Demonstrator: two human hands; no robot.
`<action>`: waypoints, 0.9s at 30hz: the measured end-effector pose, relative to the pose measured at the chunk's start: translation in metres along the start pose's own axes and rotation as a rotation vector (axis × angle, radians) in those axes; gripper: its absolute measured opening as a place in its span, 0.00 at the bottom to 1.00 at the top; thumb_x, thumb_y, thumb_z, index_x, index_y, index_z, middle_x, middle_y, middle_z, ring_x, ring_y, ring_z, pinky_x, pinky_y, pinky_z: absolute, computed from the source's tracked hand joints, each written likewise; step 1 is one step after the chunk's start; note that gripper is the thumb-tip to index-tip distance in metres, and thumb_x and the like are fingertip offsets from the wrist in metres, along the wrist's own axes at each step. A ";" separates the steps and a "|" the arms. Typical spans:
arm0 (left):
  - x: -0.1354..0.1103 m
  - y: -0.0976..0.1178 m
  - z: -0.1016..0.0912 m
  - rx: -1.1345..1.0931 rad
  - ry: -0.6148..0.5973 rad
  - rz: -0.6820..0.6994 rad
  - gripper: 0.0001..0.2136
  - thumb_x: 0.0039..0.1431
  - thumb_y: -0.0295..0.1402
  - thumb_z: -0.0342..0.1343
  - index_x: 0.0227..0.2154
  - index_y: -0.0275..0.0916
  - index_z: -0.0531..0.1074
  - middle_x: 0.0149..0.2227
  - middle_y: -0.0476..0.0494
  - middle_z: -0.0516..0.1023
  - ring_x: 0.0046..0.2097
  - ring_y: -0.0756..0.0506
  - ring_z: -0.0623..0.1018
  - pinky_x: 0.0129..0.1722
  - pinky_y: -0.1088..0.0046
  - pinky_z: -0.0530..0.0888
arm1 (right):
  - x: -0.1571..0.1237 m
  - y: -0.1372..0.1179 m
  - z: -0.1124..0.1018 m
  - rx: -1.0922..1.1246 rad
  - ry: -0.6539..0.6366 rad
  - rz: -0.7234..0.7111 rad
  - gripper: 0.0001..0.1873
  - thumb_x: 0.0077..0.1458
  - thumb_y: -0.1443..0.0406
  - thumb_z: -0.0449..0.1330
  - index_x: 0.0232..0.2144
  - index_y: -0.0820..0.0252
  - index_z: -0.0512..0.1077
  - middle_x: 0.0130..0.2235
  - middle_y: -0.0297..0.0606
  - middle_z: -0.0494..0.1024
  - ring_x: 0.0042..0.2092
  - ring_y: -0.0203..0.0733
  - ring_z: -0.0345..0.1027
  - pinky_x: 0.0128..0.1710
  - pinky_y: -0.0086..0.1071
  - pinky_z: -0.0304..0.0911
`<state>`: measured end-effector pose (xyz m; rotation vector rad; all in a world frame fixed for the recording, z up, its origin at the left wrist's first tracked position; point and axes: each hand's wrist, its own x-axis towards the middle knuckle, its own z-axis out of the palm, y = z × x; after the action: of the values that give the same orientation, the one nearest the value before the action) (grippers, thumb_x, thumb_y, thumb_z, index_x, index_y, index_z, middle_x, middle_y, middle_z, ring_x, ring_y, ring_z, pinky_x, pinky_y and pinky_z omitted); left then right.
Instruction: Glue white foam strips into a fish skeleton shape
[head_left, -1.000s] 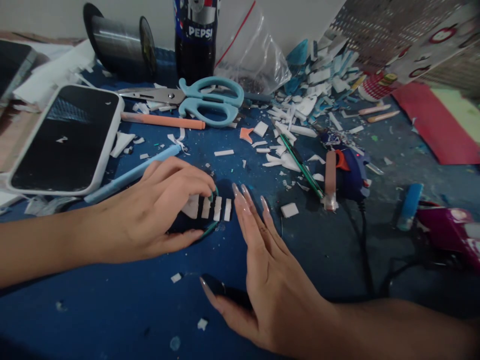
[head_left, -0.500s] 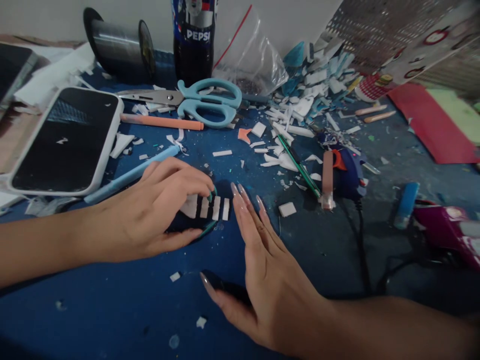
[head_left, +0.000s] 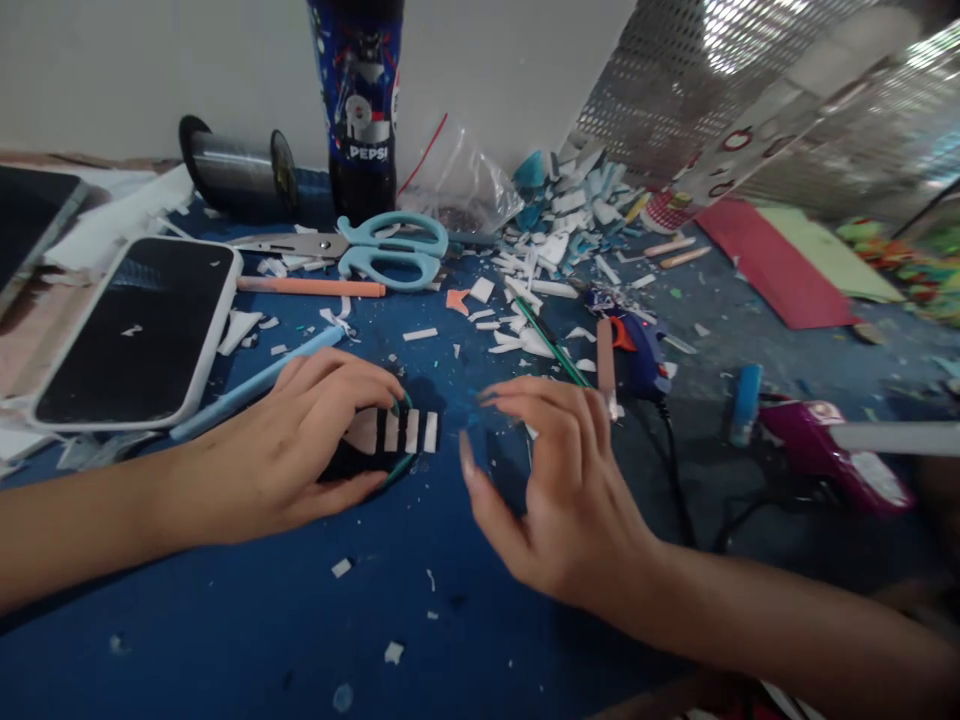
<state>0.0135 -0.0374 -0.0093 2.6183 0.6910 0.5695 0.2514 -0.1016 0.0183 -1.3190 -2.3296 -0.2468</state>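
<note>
My left hand (head_left: 307, 435) rests on the blue table top, its thumb and forefinger bent around a small row of white strips with black gaps (head_left: 391, 430). The fingers cover part of that row, and its right-hand white strip (head_left: 430, 432) lies nearest the bare table. Long green nails show at the fingertips. To the right, my right hand (head_left: 562, 470) hovers with curled fingers and its thumb apart. Nothing shows between them, though the fingertips are slightly blurred. A green pencil (head_left: 551, 343) lies just beyond this hand.
Light-blue scissors (head_left: 394, 250), an orange pen (head_left: 311, 287), a blue stick (head_left: 259, 383) and a phone (head_left: 135, 335) lie left. A Pepsi bottle (head_left: 364, 120), wire spool (head_left: 240, 170) and white scraps (head_left: 562, 220) stand behind. A blue glue gun (head_left: 645, 355) sits right.
My right hand has drawn back from beside the strips, its straight fingers now curled and its thumb brought up nearer them. My left hand keeps its hold. The view has tilted upward.
</note>
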 end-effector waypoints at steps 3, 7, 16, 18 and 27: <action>-0.001 -0.001 0.002 0.000 0.007 -0.014 0.16 0.60 0.35 0.56 0.49 0.40 0.59 0.49 0.38 0.71 0.52 0.40 0.70 0.47 0.60 0.73 | 0.008 0.015 -0.008 -0.381 -0.160 0.092 0.14 0.63 0.61 0.49 0.31 0.66 0.67 0.29 0.49 0.73 0.33 0.51 0.71 0.32 0.41 0.68; -0.003 -0.003 0.003 0.024 0.034 0.009 0.16 0.60 0.36 0.55 0.49 0.40 0.59 0.50 0.37 0.70 0.53 0.38 0.70 0.50 0.56 0.70 | 0.009 0.023 -0.013 -0.618 -0.518 0.358 0.30 0.63 0.47 0.46 0.31 0.69 0.70 0.29 0.54 0.75 0.33 0.53 0.73 0.26 0.36 0.65; -0.006 0.001 0.004 0.016 0.144 -0.007 0.14 0.61 0.38 0.50 0.47 0.39 0.59 0.50 0.34 0.69 0.51 0.36 0.68 0.48 0.52 0.67 | 0.010 0.013 -0.008 -0.492 -0.748 0.390 0.23 0.66 0.60 0.47 0.30 0.71 0.74 0.28 0.53 0.77 0.33 0.53 0.74 0.27 0.36 0.62; -0.006 0.000 0.004 0.030 0.153 0.008 0.14 0.61 0.38 0.51 0.47 0.39 0.60 0.50 0.35 0.70 0.50 0.36 0.69 0.47 0.53 0.68 | 0.011 0.017 -0.007 -0.387 -0.664 0.403 0.22 0.65 0.61 0.47 0.29 0.69 0.73 0.27 0.52 0.76 0.33 0.52 0.73 0.28 0.36 0.61; 0.012 0.000 -0.008 0.129 0.257 -0.062 0.22 0.62 0.38 0.54 0.57 0.38 0.59 0.56 0.34 0.70 0.59 0.35 0.68 0.57 0.53 0.67 | 0.047 0.040 0.004 0.715 -0.478 0.521 0.31 0.65 0.46 0.31 0.22 0.56 0.60 0.21 0.35 0.66 0.22 0.35 0.59 0.25 0.32 0.58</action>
<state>0.0192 -0.0290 0.0004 2.6557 0.9120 0.8795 0.2636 -0.0431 0.0341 -1.6111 -1.9753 1.0583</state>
